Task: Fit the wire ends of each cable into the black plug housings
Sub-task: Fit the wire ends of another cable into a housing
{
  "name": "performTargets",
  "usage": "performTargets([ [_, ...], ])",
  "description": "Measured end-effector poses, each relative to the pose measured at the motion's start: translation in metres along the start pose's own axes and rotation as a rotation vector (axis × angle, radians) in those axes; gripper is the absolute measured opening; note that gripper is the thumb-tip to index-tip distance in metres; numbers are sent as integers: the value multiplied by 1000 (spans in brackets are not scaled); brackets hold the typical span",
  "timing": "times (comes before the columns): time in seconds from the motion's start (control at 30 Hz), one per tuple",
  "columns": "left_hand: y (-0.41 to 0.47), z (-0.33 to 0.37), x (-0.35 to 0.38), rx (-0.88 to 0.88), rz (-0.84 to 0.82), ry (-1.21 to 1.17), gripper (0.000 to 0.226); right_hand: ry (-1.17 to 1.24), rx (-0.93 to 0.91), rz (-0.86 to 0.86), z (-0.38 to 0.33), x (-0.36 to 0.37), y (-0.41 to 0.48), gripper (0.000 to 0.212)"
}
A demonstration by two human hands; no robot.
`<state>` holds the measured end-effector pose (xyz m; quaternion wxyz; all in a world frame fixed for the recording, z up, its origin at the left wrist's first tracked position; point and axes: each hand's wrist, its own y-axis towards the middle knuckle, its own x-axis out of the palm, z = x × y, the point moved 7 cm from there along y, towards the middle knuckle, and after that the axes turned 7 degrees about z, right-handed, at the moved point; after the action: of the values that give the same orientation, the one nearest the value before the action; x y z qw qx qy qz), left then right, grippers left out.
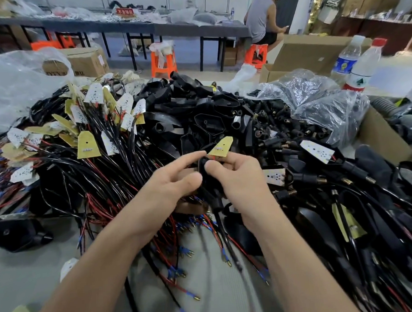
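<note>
Both hands meet mid-frame. Left hand (175, 181) pinches the black plug housing (207, 173) between thumb and forefinger, likely to steady it. Right hand (239, 178) curls round the cable (218, 214), seemingly feeding its wires in. The housing looks dark and glossy; a yellow board (220, 146) pokes out toward 12 o'clock, where spare housings (198, 113) lie heaped.

A long grey table (126, 26) runs along the back, with stuff piled on it. A person (262, 17) sits at its end on an orange stool (257, 54). A second stool (163, 62) stands on the pale floor (190, 58). Brown boxes (85, 59) sit nearby. The room is bright.
</note>
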<state>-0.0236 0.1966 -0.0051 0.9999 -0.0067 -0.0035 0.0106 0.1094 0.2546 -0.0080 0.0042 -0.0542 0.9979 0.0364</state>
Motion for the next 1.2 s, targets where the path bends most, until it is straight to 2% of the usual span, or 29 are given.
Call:
performTargets([
  [0.07,-1,-6,7,-50,-120,-16,53,-160,-79,99,-1,-5,2,18],
  [0.17,2,-10,5,-68,-58,-52,61,-266,-171,176,-6,-5,-1,10],
  [0.33,7,-10,-1,6,45,-206,63,43,-155,255,-15,-9,-5,20],
  [0.43,10,-8,-13,54,164,-224,61,279,-130,129,-21,-4,-5,24],
  [0.5,12,-11,-19,52,219,-222,59,327,-119,82,-23,-1,-6,24],
  [0.63,11,-14,-8,59,171,-215,60,64,-192,172,-25,-8,-8,13],
  [0.77,10,-9,-7,156,172,-231,68,-167,-248,194,-28,-7,-12,26],
  [0.93,8,0,-12,216,160,-279,66,-384,-392,249,-39,-4,-19,13],
  [1.0,8,1,-14,210,161,-319,65,-403,-418,212,-41,-1,-20,9],
  [1.1,10,1,-16,212,182,-327,65,-347,-351,125,-38,4,-19,11],
  [1.2,9,-3,-19,227,266,-294,62,-641,-443,53,-36,14,-20,22],
])
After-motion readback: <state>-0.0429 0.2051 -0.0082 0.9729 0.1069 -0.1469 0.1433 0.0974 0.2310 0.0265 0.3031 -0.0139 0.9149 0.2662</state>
